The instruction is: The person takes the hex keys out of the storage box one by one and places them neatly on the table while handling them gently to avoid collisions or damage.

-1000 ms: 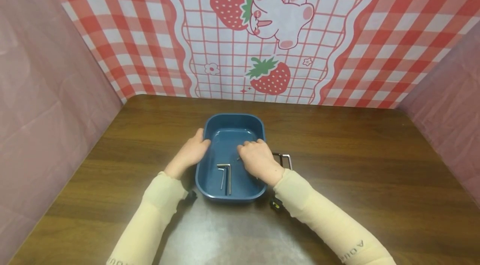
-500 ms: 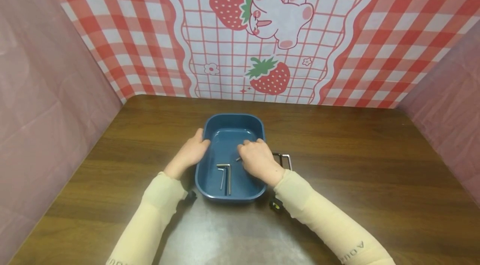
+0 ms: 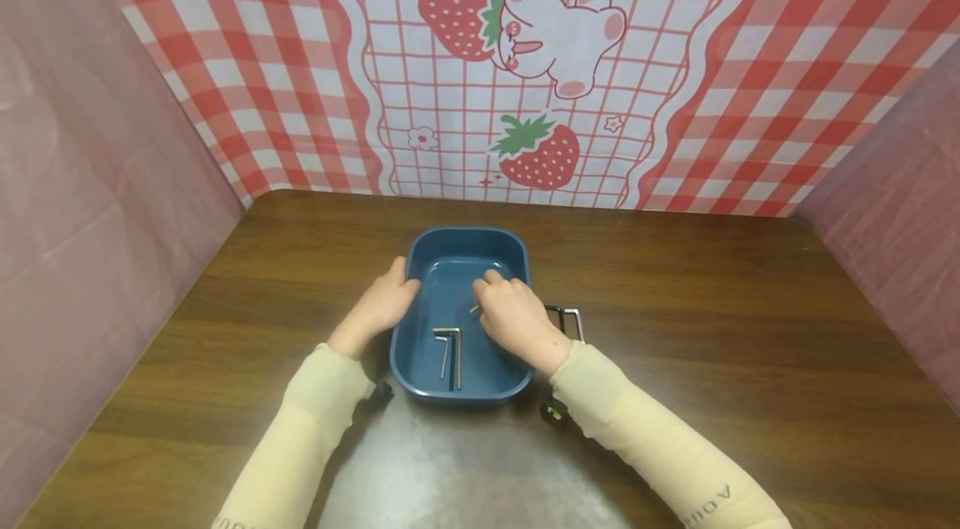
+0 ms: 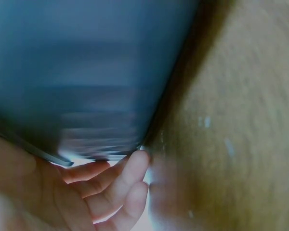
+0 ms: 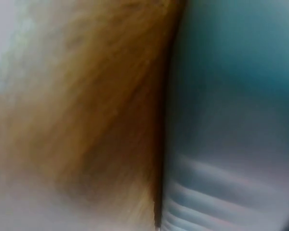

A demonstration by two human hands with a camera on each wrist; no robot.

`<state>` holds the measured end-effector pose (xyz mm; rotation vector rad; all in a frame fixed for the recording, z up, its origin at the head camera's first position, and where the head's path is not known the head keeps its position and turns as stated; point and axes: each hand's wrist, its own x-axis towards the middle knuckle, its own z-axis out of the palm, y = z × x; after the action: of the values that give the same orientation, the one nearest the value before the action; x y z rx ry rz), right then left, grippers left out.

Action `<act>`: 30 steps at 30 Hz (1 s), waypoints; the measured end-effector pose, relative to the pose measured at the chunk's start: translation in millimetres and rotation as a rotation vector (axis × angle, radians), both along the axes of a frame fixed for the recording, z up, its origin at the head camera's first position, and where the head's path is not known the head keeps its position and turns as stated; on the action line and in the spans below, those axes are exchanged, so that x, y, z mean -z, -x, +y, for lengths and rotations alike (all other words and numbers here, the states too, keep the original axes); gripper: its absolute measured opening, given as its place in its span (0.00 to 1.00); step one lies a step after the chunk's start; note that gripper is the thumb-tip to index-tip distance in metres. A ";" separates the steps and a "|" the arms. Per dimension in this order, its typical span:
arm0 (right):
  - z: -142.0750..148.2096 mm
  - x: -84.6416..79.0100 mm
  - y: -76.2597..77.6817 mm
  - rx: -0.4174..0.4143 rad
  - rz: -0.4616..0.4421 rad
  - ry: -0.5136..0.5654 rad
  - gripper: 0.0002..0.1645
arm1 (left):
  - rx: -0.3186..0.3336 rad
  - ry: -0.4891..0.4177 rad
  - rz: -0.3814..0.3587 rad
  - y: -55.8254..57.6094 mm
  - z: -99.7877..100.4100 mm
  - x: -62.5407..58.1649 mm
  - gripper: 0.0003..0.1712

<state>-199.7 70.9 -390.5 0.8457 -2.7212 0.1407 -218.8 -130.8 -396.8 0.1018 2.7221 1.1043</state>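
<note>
A blue rectangular tray (image 3: 468, 242) with rounded corners stands on the table. My left hand (image 3: 384, 301) grips its left side, thumb at the rim. In the left wrist view the fingers of that hand (image 4: 108, 192) lie along the tray's outer wall (image 4: 96, 62). Over the tray's right half, my right hand (image 3: 516, 316) pinches a thin hex key (image 3: 475, 310); only a short end juts out, the rest is hidden by the hand. Several L-shaped hex keys (image 3: 459, 358) lie side by side on the tray floor, at the near left.
To the right of the tray, partly behind the right wrist, more hex keys (image 3: 576, 321) lie on the brown wooden table (image 3: 712, 329). A checkered strawberry cloth (image 3: 285, 62) hangs behind, with pink cloth (image 3: 97, 179) at both sides. The right wrist view is blurred.
The right hand has shifted very slightly in the tray, and the hex key's end at its fingertips has tilted a little. The left hand and the tray have stayed put.
</note>
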 end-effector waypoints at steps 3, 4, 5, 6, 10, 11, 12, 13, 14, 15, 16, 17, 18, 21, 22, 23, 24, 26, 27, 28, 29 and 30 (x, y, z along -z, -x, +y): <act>0.2 0.5 0.6 -0.012 0.008 0.012 0.04 | -0.004 -0.002 -0.003 0.7 -0.2 0.9 0.25; 0.2 0.7 0.6 -0.014 0.009 0.012 0.04 | -0.003 -0.003 -0.004 0.9 -0.2 1.1 0.26; 0.3 0.9 0.7 -0.017 0.011 0.012 0.04 | -0.001 -0.002 -0.003 1.0 -0.3 1.3 0.26; 0.2 0.8 0.7 -0.019 0.012 0.013 0.04 | -0.003 -0.003 -0.003 1.0 -0.2 1.3 0.26; 0.0 0.6 0.6 -0.024 0.014 0.015 0.05 | -0.001 0.000 0.005 0.6 -0.3 0.8 0.26; 0.0 0.4 0.5 -0.024 0.013 0.016 0.05 | 0.000 0.001 0.008 0.4 -0.5 0.6 0.26; 0.0 0.4 0.3 -0.024 0.010 0.019 0.05 | -0.002 -0.001 0.007 0.4 -0.5 0.6 0.25; 0.0 0.3 0.0 -0.024 0.007 0.021 0.06 | -0.003 0.000 0.006 0.2 -0.4 0.6 0.25; 0.1 0.3 -0.3 -0.025 0.004 0.024 0.06 | -0.004 0.000 0.005 0.0 -0.4 0.6 0.25; 0.2 0.4 -0.6 -0.025 0.000 0.027 0.06 | -0.003 0.000 0.005 -0.1 -0.4 0.8 0.25; 0.3 0.7 -0.8 -0.025 -0.001 0.030 0.06 | -0.003 0.000 0.004 -0.3 -0.5 1.0 0.25; 0.4 1.0 -0.9 -0.026 0.000 0.032 0.05 | -0.005 -0.002 0.001 -0.4 -0.4 1.2 0.25; 0.5 1.4 -0.9 -0.028 0.002 0.036 0.05 | -0.006 -0.004 -0.001 -0.4 -0.2 1.3 0.25; 0.8 2.4 -0.2 -0.033 0.016 0.044 0.05 | -0.003 -0.004 0.004 -0.4 -0.2 1.6 0.25; 0.9 2.6 0.2 -0.036 0.021 0.047 0.04 | -0.005 -0.005 0.004 -0.1 0.0 1.8 0.25; 0.9 2.7 0.6 -0.037 0.024 0.049 0.04 | -0.008 -0.007 0.003 0.2 0.1 1.9 0.25; 0.9 2.7 0.8 -0.039 0.025 0.051 0.04 | -0.007 -0.005 0.006 0.4 0.0 2.1 0.26; 1.0 2.1 1.1 -0.040 0.025 0.053 0.04 | -0.004 -0.003 0.007 0.9 -0.1 2.5 0.26; 1.1 1.9 1.2 -0.041 0.025 0.054 0.04 | -0.006 -0.003 0.006 1.0 0.0 2.5 0.26; 1.2 1.6 1.1 -0.041 0.024 0.055 0.04 | -0.007 -0.003 0.005 1.1 0.0 2.3 0.26; 1.2 1.2 0.9 -0.042 0.023 0.057 0.04 | -0.006 -0.002 0.006 0.9 0.0 2.0 0.26; 1.3 0.9 0.7 -0.045 0.021 0.059 0.04 | -0.005 0.000 0.008 0.8 0.0 1.7 0.26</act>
<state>-200.4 72.2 -391.4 0.8865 -2.6659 0.2198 -219.6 -130.8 -398.5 0.1004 2.7307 1.1082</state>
